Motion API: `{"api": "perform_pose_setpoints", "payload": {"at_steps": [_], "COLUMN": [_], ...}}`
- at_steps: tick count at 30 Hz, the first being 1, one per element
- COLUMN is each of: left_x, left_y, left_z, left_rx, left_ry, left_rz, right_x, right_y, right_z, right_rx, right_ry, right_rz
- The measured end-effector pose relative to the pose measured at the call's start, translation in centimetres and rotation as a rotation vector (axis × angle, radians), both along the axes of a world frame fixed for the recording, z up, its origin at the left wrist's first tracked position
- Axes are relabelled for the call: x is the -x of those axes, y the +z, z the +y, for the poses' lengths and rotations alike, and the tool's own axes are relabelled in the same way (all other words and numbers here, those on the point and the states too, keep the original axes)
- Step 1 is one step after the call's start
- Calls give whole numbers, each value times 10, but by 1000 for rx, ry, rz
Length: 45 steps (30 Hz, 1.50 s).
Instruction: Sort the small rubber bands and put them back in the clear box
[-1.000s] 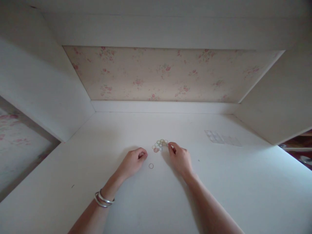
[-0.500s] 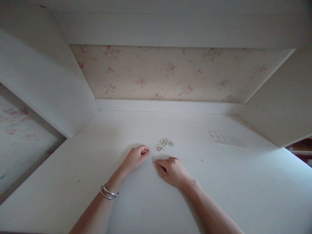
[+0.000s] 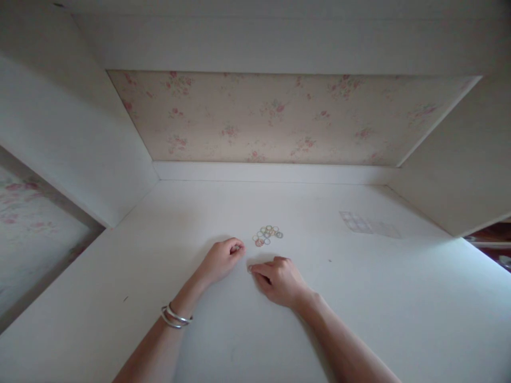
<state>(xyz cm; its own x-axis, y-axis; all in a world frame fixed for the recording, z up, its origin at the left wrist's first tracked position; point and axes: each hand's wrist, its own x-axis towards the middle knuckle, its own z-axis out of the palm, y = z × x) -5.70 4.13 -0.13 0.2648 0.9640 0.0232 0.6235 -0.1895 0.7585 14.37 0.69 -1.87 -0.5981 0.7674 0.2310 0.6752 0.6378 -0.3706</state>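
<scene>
A loose cluster of thin rings point(image 3: 267, 234), some silvery, some gold or coppery, lies on the white tabletop point(image 3: 223, 330). My right hand point(image 3: 279, 279) is closed, its thumb and fingertips pinched at one small ring point(image 3: 250, 269) just in front of the cluster. Left of the cluster rests my left hand point(image 3: 223, 258), its fingers curled and the thumb pressed against them. Something small and pale shows between those fingers, too small to name. Two silver bangles point(image 3: 175, 316) circle my left wrist.
A clear plastic sheet with small compartments point(image 3: 357, 222) lies flat at the right. White panels close off both sides, and a floral-papered wall point(image 3: 255, 119) stands behind. Small dark specks point(image 3: 125, 299) lie on the tabletop.
The view has shifted slightly. My right fingertips and the small ring have shifted a little to the left; my left hand stays nearly still.
</scene>
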Motion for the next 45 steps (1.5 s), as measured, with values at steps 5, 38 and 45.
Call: {"api": "perform_pose_setpoints", "payload": {"at_steps": [5,38,45], "left_x": [-1,-5,-7], "left_y": [1,-5,-6], "left_z": [-1,1,-1], "left_rx": [2,-21,-16], "left_ry": [-4,9,12], "left_rz": [9,152,166], "right_x": [-1,-43,-43], "right_y": [3,4,5], "right_z": [1,90,91], "right_rx": [18,246,307], "right_ry": [-77,-741,-699], "right_rz": [37,74,15]}}
